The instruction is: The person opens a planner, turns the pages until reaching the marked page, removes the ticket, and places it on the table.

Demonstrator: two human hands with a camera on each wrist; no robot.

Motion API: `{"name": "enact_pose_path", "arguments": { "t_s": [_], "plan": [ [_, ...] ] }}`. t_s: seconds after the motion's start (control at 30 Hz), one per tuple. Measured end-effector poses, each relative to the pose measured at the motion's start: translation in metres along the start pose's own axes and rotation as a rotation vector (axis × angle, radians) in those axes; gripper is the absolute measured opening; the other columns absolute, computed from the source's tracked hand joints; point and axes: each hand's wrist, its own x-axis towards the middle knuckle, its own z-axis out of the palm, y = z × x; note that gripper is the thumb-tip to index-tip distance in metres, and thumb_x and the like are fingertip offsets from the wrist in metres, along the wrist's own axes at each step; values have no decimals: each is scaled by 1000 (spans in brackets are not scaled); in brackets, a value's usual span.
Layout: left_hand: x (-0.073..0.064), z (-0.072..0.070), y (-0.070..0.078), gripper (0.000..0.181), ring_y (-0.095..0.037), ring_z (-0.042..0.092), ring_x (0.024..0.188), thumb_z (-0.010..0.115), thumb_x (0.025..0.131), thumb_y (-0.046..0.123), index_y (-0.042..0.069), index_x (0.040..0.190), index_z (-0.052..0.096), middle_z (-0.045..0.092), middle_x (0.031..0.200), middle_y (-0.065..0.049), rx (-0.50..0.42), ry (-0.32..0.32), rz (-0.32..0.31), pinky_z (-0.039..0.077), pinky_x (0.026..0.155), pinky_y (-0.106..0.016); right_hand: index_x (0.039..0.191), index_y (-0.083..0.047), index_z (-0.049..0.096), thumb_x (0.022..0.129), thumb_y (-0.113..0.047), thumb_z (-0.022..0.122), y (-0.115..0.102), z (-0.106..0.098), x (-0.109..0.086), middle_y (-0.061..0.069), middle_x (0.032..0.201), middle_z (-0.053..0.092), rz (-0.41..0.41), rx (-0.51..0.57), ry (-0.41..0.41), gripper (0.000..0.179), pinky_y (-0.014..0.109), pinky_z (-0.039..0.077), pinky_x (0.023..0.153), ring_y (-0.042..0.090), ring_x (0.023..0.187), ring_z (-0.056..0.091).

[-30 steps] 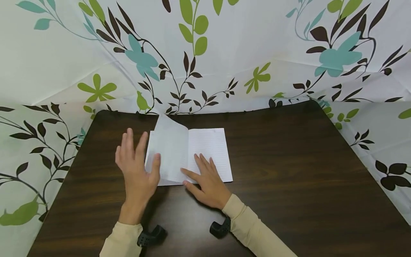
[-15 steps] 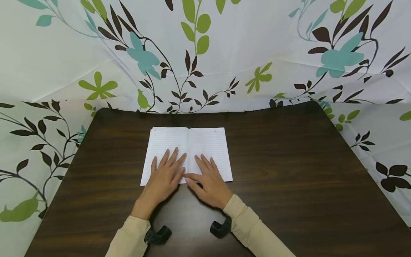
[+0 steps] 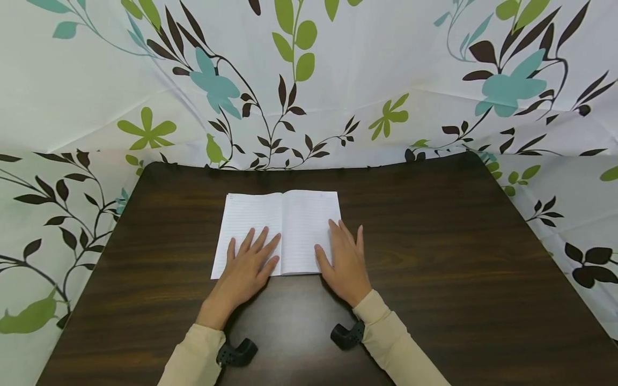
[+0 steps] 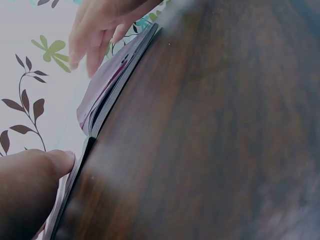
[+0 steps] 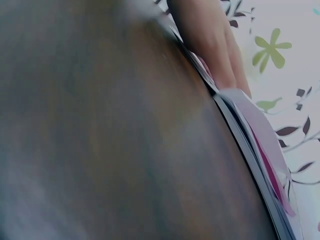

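Observation:
An open notebook (image 3: 299,214) with lined white pages lies on the dark wooden table. My left hand (image 3: 243,271) rests spread on the lower left page, its thumb close to the spine. At the notebook's right edge is my right hand (image 3: 345,262), fingers extended, thumb over the page and the little finger beyond the edge. In the left wrist view, the right-hand pages (image 4: 112,75) bulge upward at the bottom edge under the right hand (image 4: 102,32). The right wrist view shows the left hand (image 5: 212,45) on the far page, with a pink strip among the near pages.
The brown table (image 3: 434,241) extends around the notebook on all sides. Behind it hangs a white cloth (image 3: 338,96) with green, teal and dark leaf patterns. Black wrist-worn devices stick out from both sleeves, above the table.
A page that stood partly raised has come down on the left side, and the left hand has come to rest on it. Lately the right hand has slid right to the notebook's edge.

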Motion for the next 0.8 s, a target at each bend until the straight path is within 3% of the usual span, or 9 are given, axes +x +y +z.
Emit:
{"name": "enact_pose_path", "arguments": {
  "t_s": [0.17, 0.37, 0.53, 0.67, 0.8],
  "plan": [
    [0, 0, -1, 57, -41, 14, 157, 50, 108, 41, 22, 161, 41, 28, 168, -11, -5, -10, -7, -1, 118, -72, 145, 14, 49, 101, -29, 62, 6, -5, 1, 26, 147, 54, 57, -30, 4, 63, 70, 12, 120, 36, 142, 48],
    [0, 0, -1, 57, -41, 14, 157, 50, 108, 41, 22, 161, 41, 28, 168, -12, -9, -6, 3, -1, 118, -73, 140, 16, 54, 101, -33, 62, 7, -5, 1, 27, 140, 60, 39, -104, -53, 63, 69, 13, 120, 35, 138, 54],
    [0, -1, -2, 56, -42, 15, 157, 50, 108, 41, 21, 160, 42, 29, 168, -13, -10, 4, 8, 0, 117, -73, 141, 16, 52, 98, -54, 62, 1, 0, 0, 28, 140, 59, -21, -138, -121, 83, 69, 13, 120, 35, 138, 54],
    [1, -2, -2, 56, -41, 15, 157, 49, 109, 41, 22, 160, 42, 28, 168, -12, -5, -2, 4, -1, 118, -72, 145, 16, 47, 94, -77, 49, -6, 5, 0, 29, 146, 53, -74, -136, -186, 107, 70, 10, 120, 35, 142, 49],
    [1, 0, -3, 55, -41, 15, 157, 50, 108, 41, 22, 160, 43, 28, 168, -11, -10, -2, 6, 0, 118, -73, 147, 16, 44, 89, -80, 54, -11, 8, -1, 29, 150, 49, -109, -145, -228, 113, 72, 9, 119, 34, 144, 46]
  ]
}}
